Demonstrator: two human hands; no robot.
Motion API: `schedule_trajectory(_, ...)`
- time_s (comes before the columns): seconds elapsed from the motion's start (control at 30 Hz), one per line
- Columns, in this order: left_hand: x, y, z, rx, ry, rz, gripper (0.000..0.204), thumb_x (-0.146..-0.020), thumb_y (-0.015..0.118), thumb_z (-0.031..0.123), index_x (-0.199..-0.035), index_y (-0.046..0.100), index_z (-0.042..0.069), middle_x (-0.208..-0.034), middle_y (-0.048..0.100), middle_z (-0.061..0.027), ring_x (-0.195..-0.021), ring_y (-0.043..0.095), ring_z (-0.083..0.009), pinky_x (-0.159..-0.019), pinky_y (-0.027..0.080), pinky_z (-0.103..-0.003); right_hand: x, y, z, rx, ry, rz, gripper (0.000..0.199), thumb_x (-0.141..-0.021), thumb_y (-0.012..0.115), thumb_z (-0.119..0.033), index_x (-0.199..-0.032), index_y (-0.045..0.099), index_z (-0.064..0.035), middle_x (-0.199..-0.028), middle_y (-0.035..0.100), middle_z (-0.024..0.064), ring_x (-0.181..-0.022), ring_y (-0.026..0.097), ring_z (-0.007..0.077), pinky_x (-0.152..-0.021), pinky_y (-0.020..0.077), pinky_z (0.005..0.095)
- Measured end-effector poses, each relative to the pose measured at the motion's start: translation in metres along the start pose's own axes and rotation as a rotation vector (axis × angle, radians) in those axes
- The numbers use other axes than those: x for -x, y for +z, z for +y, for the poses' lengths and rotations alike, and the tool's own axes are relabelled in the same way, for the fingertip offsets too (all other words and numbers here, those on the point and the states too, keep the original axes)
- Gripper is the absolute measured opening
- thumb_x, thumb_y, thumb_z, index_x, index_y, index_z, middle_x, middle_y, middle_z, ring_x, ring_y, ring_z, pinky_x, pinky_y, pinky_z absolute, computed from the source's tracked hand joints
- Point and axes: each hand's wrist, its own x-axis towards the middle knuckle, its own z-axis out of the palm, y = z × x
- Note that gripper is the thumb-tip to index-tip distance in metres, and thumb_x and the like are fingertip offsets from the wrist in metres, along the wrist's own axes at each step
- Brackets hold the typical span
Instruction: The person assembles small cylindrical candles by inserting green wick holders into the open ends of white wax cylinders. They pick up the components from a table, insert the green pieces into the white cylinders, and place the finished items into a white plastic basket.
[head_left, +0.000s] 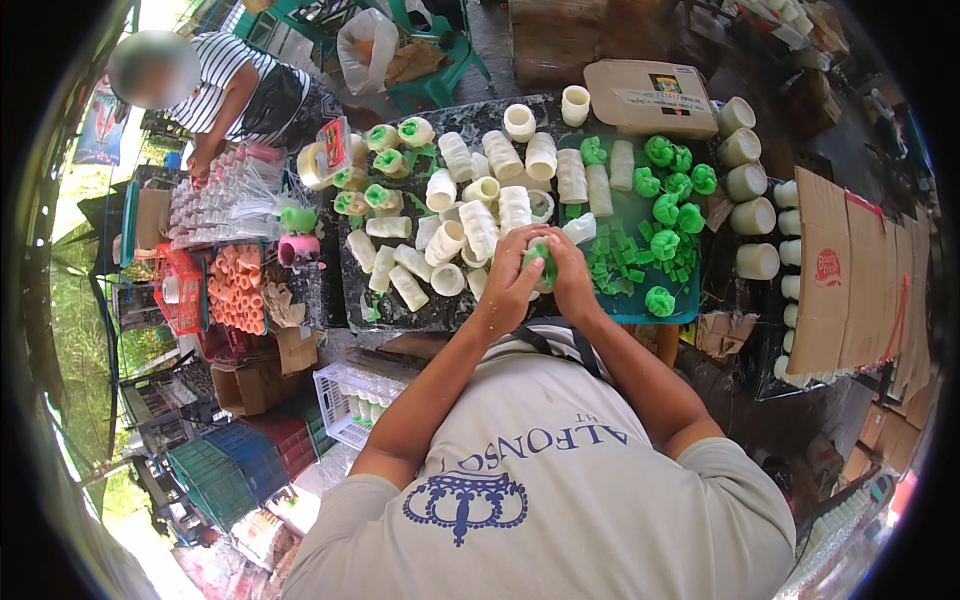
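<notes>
Left hand [508, 281] and right hand [571, 276] are closed together around one green piece [540, 256], which is gripped by the fingers and partly hidden by them. It is held above the near edge of the black surface [440, 316], just beside the left edge of the green tray [690, 301]. If the grip is loosened too much, the piece could be dropped over this near edge, or among the green chips [625, 256] in the tray. If the material is soft, which cannot be confirmed, its shape could be dented by too strong a pressure. Near the left hand, many white cylinders [479, 230] are crowded, some laid on their sides; by a careless forearm they could be rolled toward the near edge. Green flower-shaped pieces [664, 244] are gathered toward the tray's right edge, and one is placed close to its near right corner; these could be knocked if the right hand is moved widely. An upright white cup [575, 106] is placed at the far edge, where it could be toppled by a push.
</notes>
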Motion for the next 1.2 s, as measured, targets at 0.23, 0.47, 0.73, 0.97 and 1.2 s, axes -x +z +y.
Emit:
schedule_trajectory(0.23,-0.008,0.002,-0.008,0.269,-0.034,0.104,0.029,-0.107,0.041,0.013,-0.118,0.064,-0.001,-0.135,0.062,-0.0174,-0.128,0.057,-0.0242,-0.113,0.04,-0.037,0.004,0.0,-0.014,0.092,-0.034,-0.081,0.037,-0.106,0.049,-0.025,-0.133,0.056,-0.0001,-0.125,0.059,0.0152,-0.12,0.057,0.0242,-0.107,0.0421,0.0368)
schedule_trajectory(0.47,-0.008,0.01,-0.01,0.309,-0.092,0.144,0.035,-0.112,0.039,0.021,-0.113,0.066,-0.002,-0.129,0.066,-0.0162,-0.122,0.06,-0.024,-0.111,0.042,-0.036,0.011,0.008,-0.023,0.177,-0.167,-0.049,0.032,-0.101,0.05,-0.014,-0.129,0.056,0.0012,-0.121,0.062,0.018,-0.114,0.061,0.028,-0.102,0.0454,0.0374)
schedule_trajectory(0.73,0.002,0.015,-0.004,0.284,-0.053,0.066,0.026,-0.104,0.049,0.009,-0.127,0.058,0.0,-0.142,0.057,-0.0166,-0.132,0.054,-0.0248,-0.117,0.038,-0.038,0.015,0.004,-0.018,0.229,-0.131,0.043,0.037,-0.109,0.039,-0.024,-0.125,0.06,0.0024,-0.111,0.068,0.0194,-0.099,0.066,0.0316,-0.089,0.0508,0.039)
schedule_trajectory(0.97,0.0,0.009,-0.006,0.422,-0.112,0.054,0.031,-0.098,0.051,0.005,-0.128,0.055,0.001,-0.145,0.055,-0.0161,-0.134,0.052,-0.0236,-0.118,0.036,-0.038,0.008,-0.002,-0.033,0.257,-0.178,-0.066,0.055,-0.115,0.026,-0.04,-0.128,0.062,-0.0001,-0.123,0.064,0.021,-0.117,0.06,0.0382,-0.106,0.0448,0.0427)
schedule_trajectory(1.2,0.0,0.011,-0.011,0.521,-0.104,0.154,0.024,-0.1,0.05,0.007,-0.121,0.059,0.0,-0.137,0.058,-0.0121,-0.119,0.058,-0.0161,-0.107,0.046,-0.033,0.008,-0.003,-0.043,0.582,-0.378,-0.167,0.06,-0.114,0.02,-0.043,-0.134,0.059,-0.0026,-0.138,0.056,0.0188,-0.134,0.048,0.0398,-0.114,0.0384,0.0468)
